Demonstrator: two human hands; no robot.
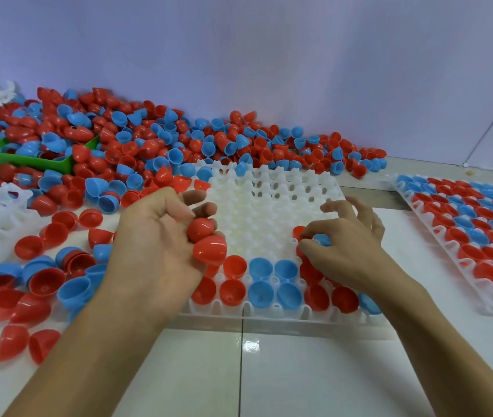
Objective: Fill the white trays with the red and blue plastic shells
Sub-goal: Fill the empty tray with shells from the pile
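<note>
Two red shells [206, 240] sit cupped in the curled left hand [161, 236], while the right hand [344, 245] pinches a blue shell [322, 239] into the white tray [269, 206], its two nearest rows filled; seating each shell squarely in its own pocket seems key. The right palm hides pockets beneath; a filled tray [461, 236] runs off-frame
</note>
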